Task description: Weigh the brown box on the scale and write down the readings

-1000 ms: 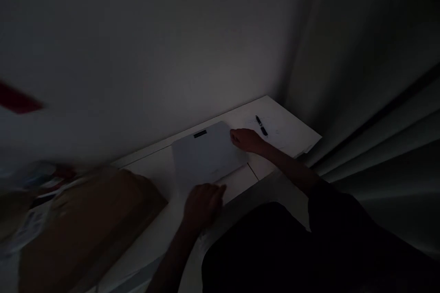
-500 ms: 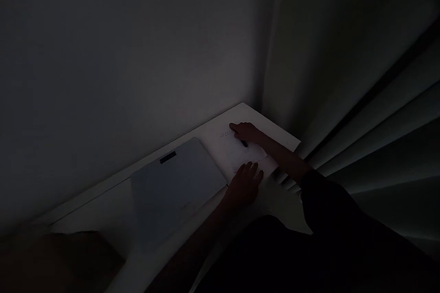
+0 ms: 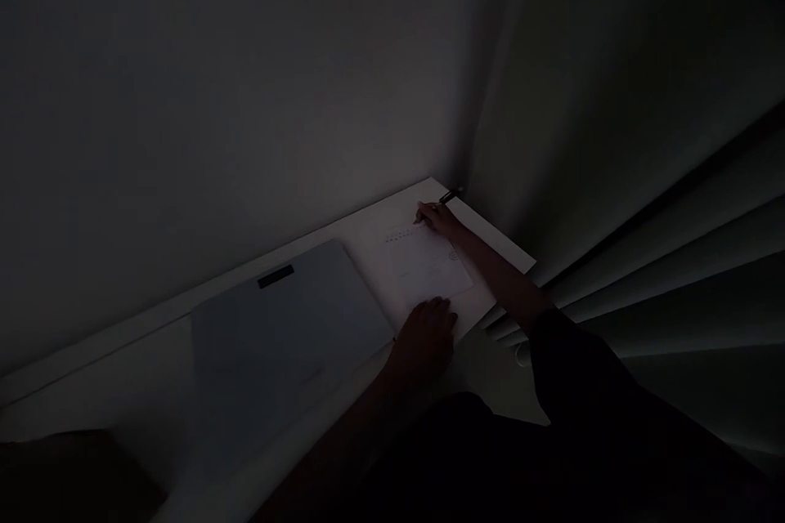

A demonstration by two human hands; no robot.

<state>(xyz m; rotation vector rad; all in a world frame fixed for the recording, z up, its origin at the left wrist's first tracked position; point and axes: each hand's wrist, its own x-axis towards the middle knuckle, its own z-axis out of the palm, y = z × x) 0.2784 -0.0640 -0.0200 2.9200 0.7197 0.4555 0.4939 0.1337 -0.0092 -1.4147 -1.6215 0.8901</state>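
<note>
In dim light, a white spiral notepad (image 3: 423, 265) lies at the right end of a white desk, with faint marks on its page. My right hand (image 3: 435, 218) is closed on a dark pen (image 3: 450, 196) near the notepad's top edge; the pen's back end points up and right. A small round mark shows near the page's right side. My left hand (image 3: 426, 335) rests by the notepad's lower edge at the desk's front, with its fingers curled in and nothing visible in them.
Left of the notepad lies a flat grey panel (image 3: 282, 343), like a closed laptop, with a dark label. A dark brown object (image 3: 74, 474) sits at the lower left. The desk (image 3: 503, 241) meets a wall (image 3: 245, 98) behind; curtains (image 3: 675, 261) hang at the right.
My right hand has moved slightly up, and the pen has swung from pointing down to pointing up and right. The left hand's fingers have drawn in. The view has shifted slightly.
</note>
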